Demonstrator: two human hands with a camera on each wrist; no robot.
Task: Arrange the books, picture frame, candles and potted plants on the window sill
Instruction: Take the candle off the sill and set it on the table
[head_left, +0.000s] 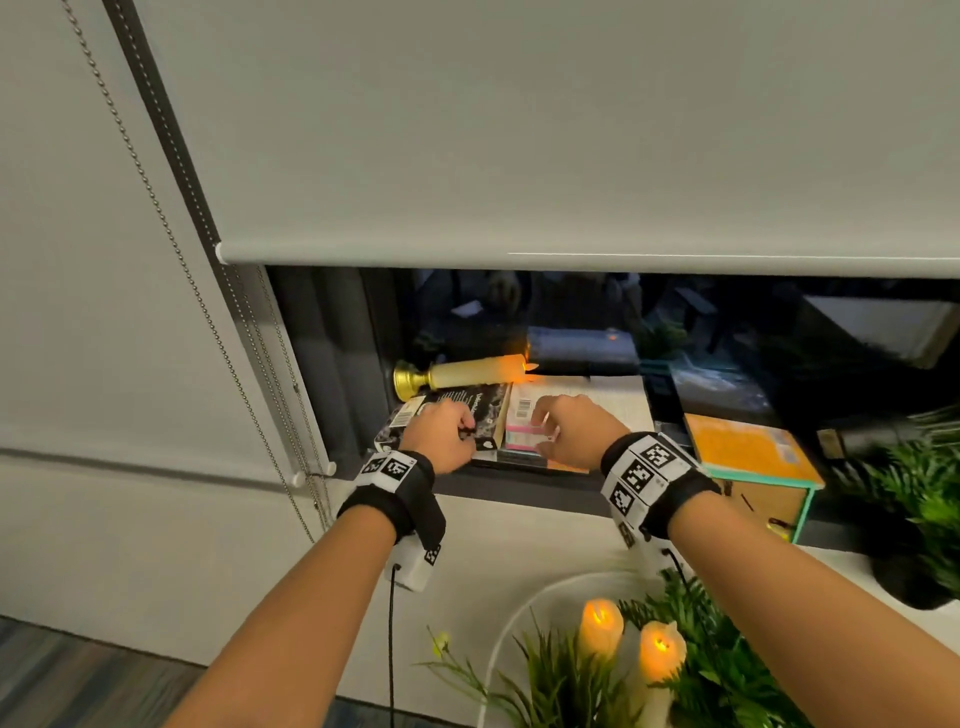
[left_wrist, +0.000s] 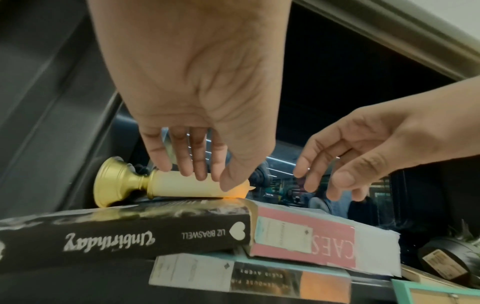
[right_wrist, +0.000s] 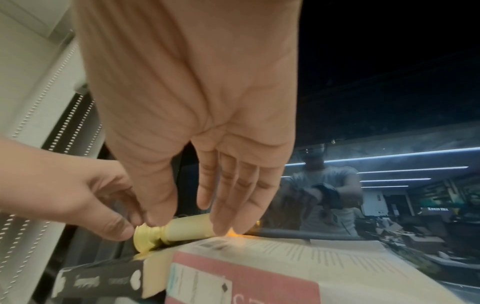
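Observation:
A cream candle (head_left: 472, 371) (left_wrist: 187, 186) (right_wrist: 187, 227) with a gold base lies on its side at the back of the window sill (head_left: 519, 480), its tip glowing orange. In front of it lie a black book (head_left: 457, 400) (left_wrist: 130, 232) and a white and pink book (head_left: 587, 400) (right_wrist: 298, 263) side by side, on top of another book (left_wrist: 233, 275). My left hand (head_left: 457, 431) (left_wrist: 205, 179) hovers over the black book with loosely curled fingers, holding nothing. Over the white book hangs my right hand (head_left: 545, 426) (right_wrist: 189, 218), also without anything in it.
A teal-edged picture frame (head_left: 763, 506) lies on the sill to the right. Potted plants stand at the far right (head_left: 914, 483) and below me (head_left: 571, 675), beside two lit candles (head_left: 600, 626). The roller blind (head_left: 519, 156) hangs low over the sill; its bead chain (head_left: 171, 234) hangs at left.

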